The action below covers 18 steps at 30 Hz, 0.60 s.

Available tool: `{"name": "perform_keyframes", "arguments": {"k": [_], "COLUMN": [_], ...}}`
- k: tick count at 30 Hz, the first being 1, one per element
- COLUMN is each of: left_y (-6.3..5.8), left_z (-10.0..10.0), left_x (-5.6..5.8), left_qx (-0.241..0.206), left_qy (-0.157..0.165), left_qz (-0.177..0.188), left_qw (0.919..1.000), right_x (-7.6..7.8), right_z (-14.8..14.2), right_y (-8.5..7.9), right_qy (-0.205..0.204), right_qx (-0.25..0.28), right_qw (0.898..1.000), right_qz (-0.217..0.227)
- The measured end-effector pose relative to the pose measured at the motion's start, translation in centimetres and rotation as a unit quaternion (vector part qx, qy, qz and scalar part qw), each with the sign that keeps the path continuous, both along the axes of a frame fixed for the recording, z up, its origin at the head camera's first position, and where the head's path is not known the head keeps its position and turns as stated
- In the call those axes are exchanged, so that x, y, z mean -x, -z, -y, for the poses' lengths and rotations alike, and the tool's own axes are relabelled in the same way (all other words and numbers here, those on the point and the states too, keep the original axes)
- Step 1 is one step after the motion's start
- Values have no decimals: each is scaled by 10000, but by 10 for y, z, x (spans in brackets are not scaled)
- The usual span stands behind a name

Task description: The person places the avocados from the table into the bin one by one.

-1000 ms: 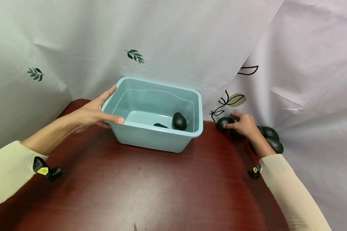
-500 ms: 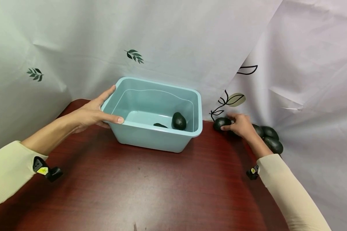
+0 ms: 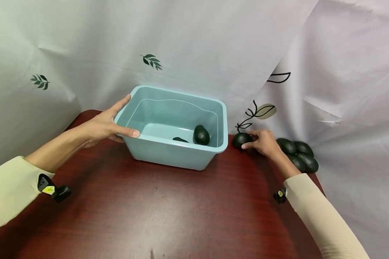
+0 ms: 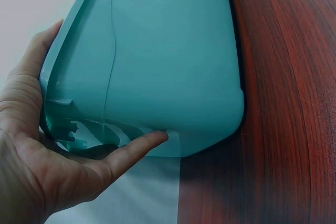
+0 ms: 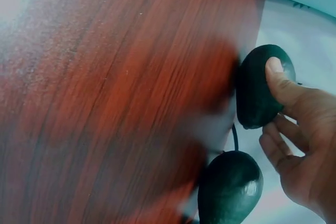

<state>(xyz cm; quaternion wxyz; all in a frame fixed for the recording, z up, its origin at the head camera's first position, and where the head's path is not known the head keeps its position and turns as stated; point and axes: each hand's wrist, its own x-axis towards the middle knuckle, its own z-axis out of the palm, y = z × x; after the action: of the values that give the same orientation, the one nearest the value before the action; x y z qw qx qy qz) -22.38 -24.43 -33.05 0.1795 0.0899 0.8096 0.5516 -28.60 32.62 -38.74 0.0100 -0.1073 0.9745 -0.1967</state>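
My left hand (image 3: pixel 100 127) rests against the left end of a light blue plastic tub (image 3: pixel 168 153), its thumb straight along the front rim and the forefinger stretched toward the back corner. Inside, at the right, lies a dark green avocado (image 3: pixel 201 135); beside it a second dark green shape (image 3: pixel 179 139) is mostly hidden by the front wall. Just right of the tub, my right hand (image 3: pixel 262 143) holds another avocado (image 5: pixel 260 87) between thumb and fingers, low at the table's back edge. The thumb (image 5: pixel 276 72) lies across its top side in the right wrist view.
Several avocados (image 3: pixel 306 162) cluster at the table's right edge, behind my right wrist. One loose avocado (image 5: pixel 231 187) shows close to the hand in the right wrist view. A white cloth with leaf prints (image 3: pixel 194 46) hangs behind the dark red wooden table (image 3: pixel 181 208).
My right hand has moved left with its avocado, closer to the tub, and more of the avocado cluster at right now shows. Left hand and tub stay put.
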Motion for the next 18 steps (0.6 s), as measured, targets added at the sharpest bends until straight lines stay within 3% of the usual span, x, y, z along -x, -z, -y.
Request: {"name": "perform_keyframes", "arguments": {"k": [9, 18], "left_y": [0, 0], "left_z": [0, 0], "left_x": [0, 0], "left_qx": [16, 20], "left_qy": [-7, -10], "left_qz": [7, -3], "left_qw": [10000, 10000], "right_x": [-1, -5], "right_z": [0, 1], "right_y": [9, 17], "right_qy": [-124, 160], "right_qx": [93, 498], "right_qw": [9999, 9986], "right_qz": [-3, -36]}}
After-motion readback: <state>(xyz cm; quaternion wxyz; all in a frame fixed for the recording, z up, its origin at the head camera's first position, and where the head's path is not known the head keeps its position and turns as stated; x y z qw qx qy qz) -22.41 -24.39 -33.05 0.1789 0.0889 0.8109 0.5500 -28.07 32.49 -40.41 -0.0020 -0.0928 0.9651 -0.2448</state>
